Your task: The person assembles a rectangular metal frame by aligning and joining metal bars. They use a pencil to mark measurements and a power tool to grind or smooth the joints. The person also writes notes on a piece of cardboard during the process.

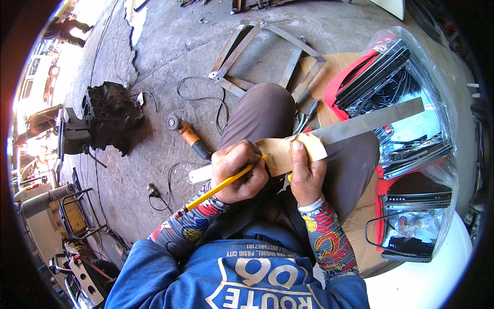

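Left hand [239, 170]'s pinching a yellow pencil [218, 186]; right hand [307, 177]'s clamping curled tan card [278, 155] to a steel ruler [373, 121] above the legs [260, 113]. If that right thumb [298, 154] eases off, I reckon the card slides and any mark goes crooked.

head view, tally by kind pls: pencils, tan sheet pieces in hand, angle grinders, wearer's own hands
Slim yellow pencil: 1
Curved tan sheet piece: 1
Orange-and-black angle grinder: 1
Bare hands, left hand and right hand: 2
Total: 5
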### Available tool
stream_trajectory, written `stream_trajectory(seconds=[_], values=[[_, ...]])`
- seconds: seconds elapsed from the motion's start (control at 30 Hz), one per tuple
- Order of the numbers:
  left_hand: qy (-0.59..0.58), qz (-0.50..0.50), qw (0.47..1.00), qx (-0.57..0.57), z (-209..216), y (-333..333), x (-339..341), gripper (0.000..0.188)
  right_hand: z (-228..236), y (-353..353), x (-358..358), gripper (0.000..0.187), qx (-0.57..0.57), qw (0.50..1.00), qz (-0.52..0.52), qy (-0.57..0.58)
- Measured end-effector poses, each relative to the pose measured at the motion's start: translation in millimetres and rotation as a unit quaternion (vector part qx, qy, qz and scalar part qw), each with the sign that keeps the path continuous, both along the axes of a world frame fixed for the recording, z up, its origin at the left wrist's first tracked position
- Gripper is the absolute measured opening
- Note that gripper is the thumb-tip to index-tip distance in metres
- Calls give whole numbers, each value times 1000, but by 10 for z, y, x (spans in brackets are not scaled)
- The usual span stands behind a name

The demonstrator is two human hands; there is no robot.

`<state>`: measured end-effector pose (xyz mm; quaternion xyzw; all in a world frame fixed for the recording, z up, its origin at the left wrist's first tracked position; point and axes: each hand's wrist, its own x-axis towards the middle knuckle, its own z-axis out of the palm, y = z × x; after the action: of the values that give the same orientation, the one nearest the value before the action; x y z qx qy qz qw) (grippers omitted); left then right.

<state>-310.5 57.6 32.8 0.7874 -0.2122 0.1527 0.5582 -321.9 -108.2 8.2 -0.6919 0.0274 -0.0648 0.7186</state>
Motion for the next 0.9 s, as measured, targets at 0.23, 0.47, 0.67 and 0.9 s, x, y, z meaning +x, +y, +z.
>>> stream_trajectory(seconds=[0.23,0.47,0.67,0.9], values=[[-4,-11,1000,3,-36,21,-18,13,21,-25,-41,25,46,996,65,32],[-17,-7,1000,4,-17,34,-14,14,28,31,-52,28,97,990,53,86],[-26,-6,1000,11,-6,31,-9,15,21,59,-56,26,89,992,42,83],[-19,-23,1000,8,-26,29,21,17,29,47,-53,24,77,994,50,64]])
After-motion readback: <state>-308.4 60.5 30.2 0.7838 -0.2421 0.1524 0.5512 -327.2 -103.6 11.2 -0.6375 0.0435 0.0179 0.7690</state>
